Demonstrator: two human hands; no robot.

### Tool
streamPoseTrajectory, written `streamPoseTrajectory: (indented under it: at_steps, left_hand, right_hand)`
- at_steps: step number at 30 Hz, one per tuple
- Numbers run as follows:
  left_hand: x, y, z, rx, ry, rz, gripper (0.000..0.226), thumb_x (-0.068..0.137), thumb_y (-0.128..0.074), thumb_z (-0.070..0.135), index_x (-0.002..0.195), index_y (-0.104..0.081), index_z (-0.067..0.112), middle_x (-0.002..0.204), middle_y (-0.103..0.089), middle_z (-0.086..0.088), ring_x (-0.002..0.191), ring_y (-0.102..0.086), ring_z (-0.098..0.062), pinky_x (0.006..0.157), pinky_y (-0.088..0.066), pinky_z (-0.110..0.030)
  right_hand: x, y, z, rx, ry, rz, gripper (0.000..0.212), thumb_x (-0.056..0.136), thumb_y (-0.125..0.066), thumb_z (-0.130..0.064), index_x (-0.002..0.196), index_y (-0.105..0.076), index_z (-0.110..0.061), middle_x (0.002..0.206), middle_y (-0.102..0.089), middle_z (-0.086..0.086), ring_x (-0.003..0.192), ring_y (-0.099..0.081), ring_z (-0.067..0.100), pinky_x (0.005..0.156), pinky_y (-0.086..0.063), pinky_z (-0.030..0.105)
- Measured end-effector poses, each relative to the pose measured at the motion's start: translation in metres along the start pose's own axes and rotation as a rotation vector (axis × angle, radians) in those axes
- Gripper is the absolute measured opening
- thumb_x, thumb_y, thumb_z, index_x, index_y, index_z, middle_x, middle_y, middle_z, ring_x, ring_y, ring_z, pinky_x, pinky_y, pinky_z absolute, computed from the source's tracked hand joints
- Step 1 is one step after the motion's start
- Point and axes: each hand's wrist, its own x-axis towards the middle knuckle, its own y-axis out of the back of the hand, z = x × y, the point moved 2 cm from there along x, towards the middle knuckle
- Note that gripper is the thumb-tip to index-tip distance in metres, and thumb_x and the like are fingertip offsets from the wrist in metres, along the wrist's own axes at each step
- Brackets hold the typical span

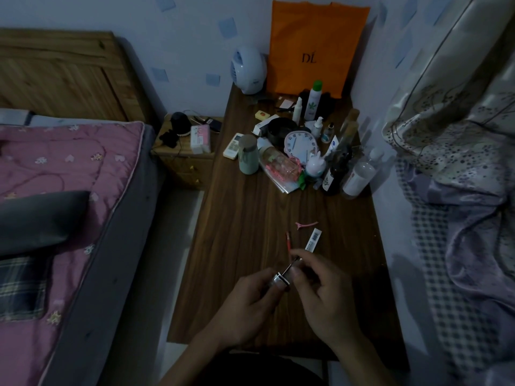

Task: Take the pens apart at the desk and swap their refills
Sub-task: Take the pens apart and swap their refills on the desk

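Over the near part of the dark wooden desk (pixel 245 218), my left hand (pixel 248 305) grips a pen barrel (pixel 280 279) with a silver and black end. My right hand (pixel 320 291) pinches a thin refill (pixel 291 265) that sticks out of that barrel toward the far side. A red pen piece (pixel 288 240) lies on the desk just beyond my fingers. To its right rests a white pen part with a printed label (pixel 313 240). A pink clip (pixel 306 224) lies a little farther back.
The far half of the desk is crowded with bottles (pixel 358 176), a white clock (pixel 301 146), a mint cup (pixel 248 158) and a remote. An orange bag (pixel 315 48) leans on the wall. A bed (pixel 69 190) runs along the left; bedding is piled on the right.
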Motion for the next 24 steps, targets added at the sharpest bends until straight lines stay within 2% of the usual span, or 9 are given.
streamPoseTrajectory:
  at_steps: [3, 6, 9, 12, 14, 16, 19, 24]
  left_hand:
    - [0.0, 0.0002, -0.0001, 0.0, 0.013, 0.008, 0.023, 0.098, -0.05, 0.031, 0.089, -0.062, 0.014, 0.067, -0.052, 0.006, 0.06, -0.046, -0.009, 0.057, -0.037, -0.036]
    - [-0.0006, -0.0005, -0.0009, -0.029, 0.031, 0.015, 0.022, 0.098, -0.051, 0.028, 0.086, -0.06, 0.011, 0.065, -0.05, 0.008, 0.059, -0.044, -0.006, 0.056, -0.036, -0.033]
    - [-0.0002, -0.0008, -0.0021, -0.028, 0.033, 0.02, 0.02, 0.098, -0.052, 0.027, 0.084, -0.061, 0.016, 0.065, -0.05, 0.011, 0.06, -0.043, -0.004, 0.057, -0.036, -0.03]
    - [0.001, -0.0006, -0.0032, -0.012, 0.022, 0.024, 0.018, 0.098, -0.052, 0.027, 0.083, -0.061, 0.023, 0.065, -0.053, 0.013, 0.062, -0.044, 0.0, 0.058, -0.037, -0.025]
    - [0.0016, -0.0009, -0.0031, 0.001, 0.023, 0.022, 0.019, 0.098, -0.052, 0.029, 0.083, -0.061, 0.023, 0.065, -0.052, 0.014, 0.062, -0.044, 0.0, 0.058, -0.037, -0.025]
    - [0.0018, -0.001, -0.001, 0.022, 0.017, 0.025, 0.021, 0.099, -0.051, 0.032, 0.08, -0.06, 0.032, 0.062, -0.052, 0.017, 0.059, -0.043, 0.004, 0.056, -0.035, -0.02]
    - [0.0013, -0.0012, 0.0018, 0.041, -0.005, 0.021, 0.023, 0.099, -0.05, 0.034, 0.079, -0.06, 0.04, 0.062, -0.054, 0.02, 0.058, -0.044, 0.007, 0.056, -0.034, -0.014]
    - [-0.0006, -0.0027, 0.0039, 0.017, -0.017, 0.011, 0.02, 0.098, -0.049, 0.036, 0.083, -0.061, 0.038, 0.062, -0.056, 0.02, 0.056, -0.044, 0.009, 0.055, -0.034, -0.012]
  right_hand:
    - [-0.0004, 0.0005, -0.0011, -0.048, 0.053, -0.041, 0.037, 0.092, -0.05, -0.042, 0.128, -0.057, -0.035, 0.1, -0.06, -0.028, 0.098, -0.062, -0.008, 0.073, -0.054, 0.009]
    - [-0.0001, 0.0012, 0.0027, -0.054, 0.078, -0.05, 0.037, 0.091, -0.058, -0.033, 0.128, -0.061, -0.031, 0.101, -0.063, -0.024, 0.098, -0.063, -0.007, 0.075, -0.053, 0.009]
    - [-0.0014, 0.0014, 0.0053, -0.101, 0.1, -0.081, 0.042, 0.091, -0.066, -0.018, 0.131, -0.061, -0.028, 0.102, -0.067, -0.014, 0.099, -0.062, -0.009, 0.075, -0.052, 0.006]
    - [-0.0029, 0.0012, 0.0034, -0.078, 0.095, -0.081, 0.044, 0.093, -0.062, -0.023, 0.134, -0.054, -0.035, 0.103, -0.064, -0.023, 0.101, -0.062, -0.007, 0.077, -0.053, 0.009]
    - [-0.0033, 0.0022, 0.0036, 0.017, 0.04, -0.029, 0.042, 0.091, -0.063, -0.023, 0.129, -0.056, -0.038, 0.101, -0.068, -0.024, 0.101, -0.065, -0.006, 0.079, -0.053, 0.009]
    - [-0.0047, 0.0042, 0.0061, 0.129, -0.005, 0.038, 0.041, 0.089, -0.068, -0.012, 0.118, -0.061, -0.04, 0.1, -0.071, -0.021, 0.096, -0.068, -0.002, 0.077, -0.054, 0.011]
    - [-0.0054, 0.0065, 0.0055, 0.177, -0.016, 0.045, 0.036, 0.088, -0.068, -0.005, 0.104, -0.065, -0.038, 0.098, -0.072, -0.016, 0.093, -0.07, 0.004, 0.075, -0.056, 0.017]
    - [-0.0054, 0.005, 0.004, 0.193, -0.018, 0.015, 0.032, 0.088, -0.069, -0.004, 0.102, -0.069, -0.033, 0.098, -0.073, -0.012, 0.093, -0.071, 0.008, 0.075, -0.057, 0.018]
